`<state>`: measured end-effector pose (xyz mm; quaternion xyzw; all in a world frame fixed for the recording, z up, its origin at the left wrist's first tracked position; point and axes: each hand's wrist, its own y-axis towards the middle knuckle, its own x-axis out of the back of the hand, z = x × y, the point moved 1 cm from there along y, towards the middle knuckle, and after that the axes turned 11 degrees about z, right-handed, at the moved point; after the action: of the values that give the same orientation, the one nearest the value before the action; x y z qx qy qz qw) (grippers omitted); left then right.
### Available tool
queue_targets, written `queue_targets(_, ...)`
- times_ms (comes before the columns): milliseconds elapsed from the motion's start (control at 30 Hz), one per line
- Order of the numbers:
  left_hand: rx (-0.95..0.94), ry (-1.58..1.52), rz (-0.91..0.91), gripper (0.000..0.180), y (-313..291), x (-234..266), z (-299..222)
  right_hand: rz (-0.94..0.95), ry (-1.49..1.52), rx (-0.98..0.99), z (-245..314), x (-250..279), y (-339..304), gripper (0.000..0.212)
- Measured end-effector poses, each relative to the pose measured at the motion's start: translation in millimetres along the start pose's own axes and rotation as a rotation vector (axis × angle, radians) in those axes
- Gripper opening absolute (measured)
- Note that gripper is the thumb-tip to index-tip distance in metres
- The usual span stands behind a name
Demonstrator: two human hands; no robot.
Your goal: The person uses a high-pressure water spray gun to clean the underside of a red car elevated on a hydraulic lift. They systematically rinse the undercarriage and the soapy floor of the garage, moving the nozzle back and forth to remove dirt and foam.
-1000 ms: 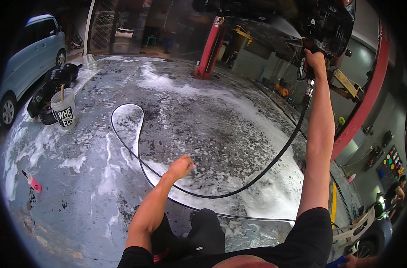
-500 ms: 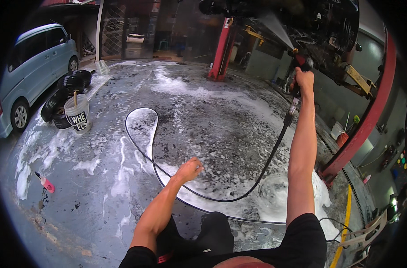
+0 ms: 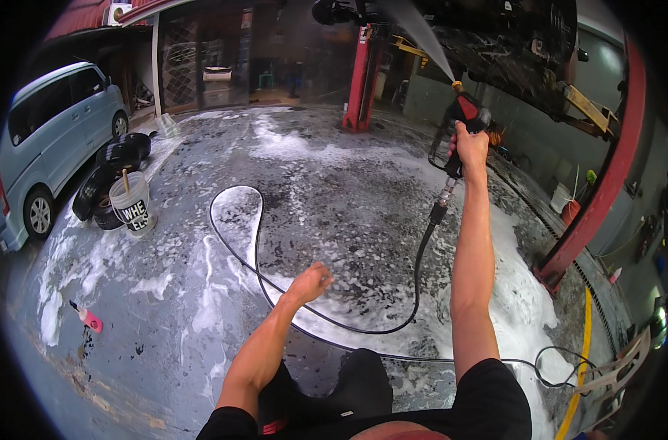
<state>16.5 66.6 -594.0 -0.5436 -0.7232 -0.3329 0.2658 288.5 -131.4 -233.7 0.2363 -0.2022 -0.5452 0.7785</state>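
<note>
My right hand (image 3: 472, 149) is wrapped round the grip of a black-and-red pressure washer gun (image 3: 466, 110), arm stretched out ahead. From its yellow-tipped nozzle a white spray (image 3: 420, 37) shoots up and to the left, toward the dark underside of a raised vehicle (image 3: 528, 70). A black hose (image 3: 420, 275) hangs from the gun's metal coupling and loops across the foamy floor. In front of my body, my left hand (image 3: 310, 283) hovers with its fingers loosely curled, nothing visible in them. The hose runs below it, apart from the hand as far as I can see.
Red lift posts (image 3: 360, 81) stand ahead and at the right. White foam (image 3: 279, 139) lies in patches on the wet grey floor. At left are a light-blue van (image 3: 63, 139), black tires (image 3: 92, 180), a clear bucket (image 3: 132, 202) and a pink bottle (image 3: 92, 320). A chair (image 3: 620, 367) sits lower right.
My right hand has drawn the gun left and slightly closer, and its spray has shifted left with it. The view has turned a little. My left hand stays curled in nearly the same place.
</note>
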Motion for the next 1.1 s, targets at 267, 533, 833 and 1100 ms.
queue_targets(267, 0.01, 0.024, 0.017, 0.021, -6.2, 1.5, -2.9, -0.071, 0.205, -0.05, -15.0, 23.4, -42.4, 0.019)
queue_targets(533, -0.025, 0.057, -0.003, 0.017, -2.4, -1.4, 10.4, -0.137, 0.718, -0.129, -88.4, 81.3, -104.2, 0.025)
queue_targets(833, -0.043, 0.038, -0.004, 0.022, 5.9, -13.4, 3.6, -0.055, 1.038, -0.242, -153.8, 77.8, -195.6, 0.033)
queue_targets(1100, -0.067, 0.093, 0.012, 0.019, 3.4, -13.2, -5.4, -0.058, 1.068, -0.317, -151.4, 45.7, -226.7, 0.035)
